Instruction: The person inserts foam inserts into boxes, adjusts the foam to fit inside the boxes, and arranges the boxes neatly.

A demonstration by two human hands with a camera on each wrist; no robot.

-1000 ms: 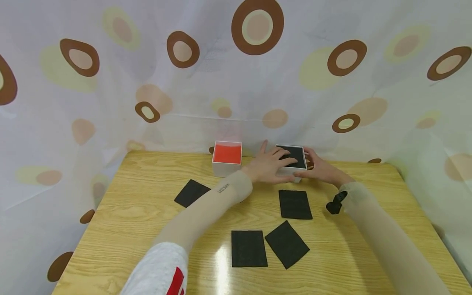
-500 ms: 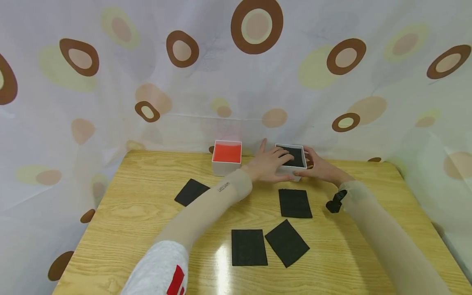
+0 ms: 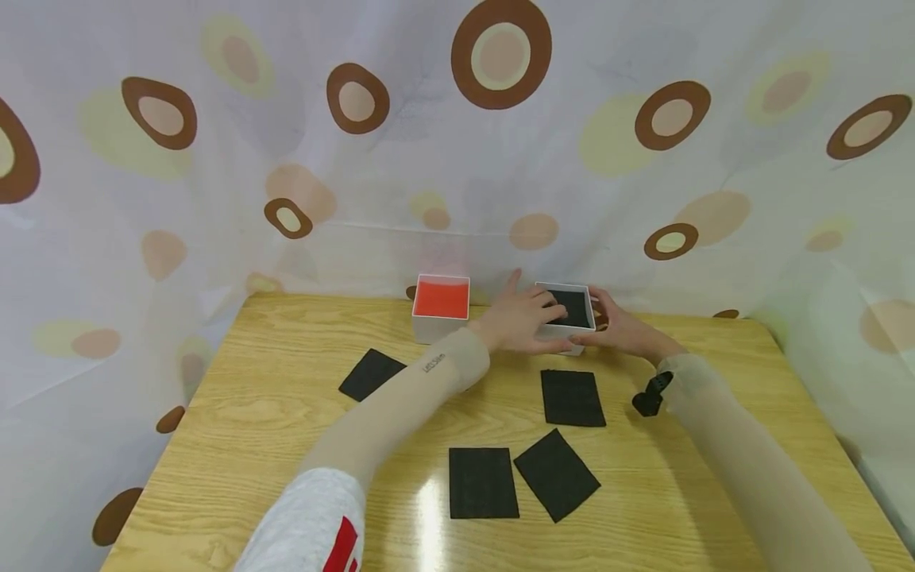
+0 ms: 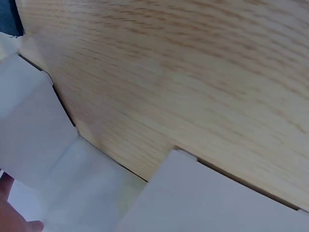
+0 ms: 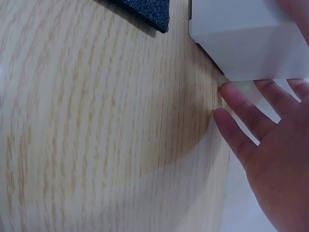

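A white open-topped box [image 3: 563, 332] stands at the table's back edge with a black foam-like square [image 3: 577, 310] inside. My left hand [image 3: 516, 322] reaches over its left side, fingertips down on the black square, thumb along the front. On the right side my right hand [image 3: 623, 327] grips the box, thumb at the front corner. In the right wrist view the spread fingers of the right hand [image 5: 277, 140] lie against the white box wall [image 5: 256, 50]. Box walls [image 4: 34, 130] fill the lower left of the left wrist view.
Left of the hands stands a second white box [image 3: 439, 328] with a red sheet [image 3: 441, 300] inside. Several black squares lie on the wooden table [image 3: 272, 445], among them one black square [image 3: 573, 397] just in front of the right box. A patterned curtain [image 3: 400, 183] hangs behind.
My left fingertips have drawn back to the left over the black square, so more of it shows. The right hand keeps its place on the box.
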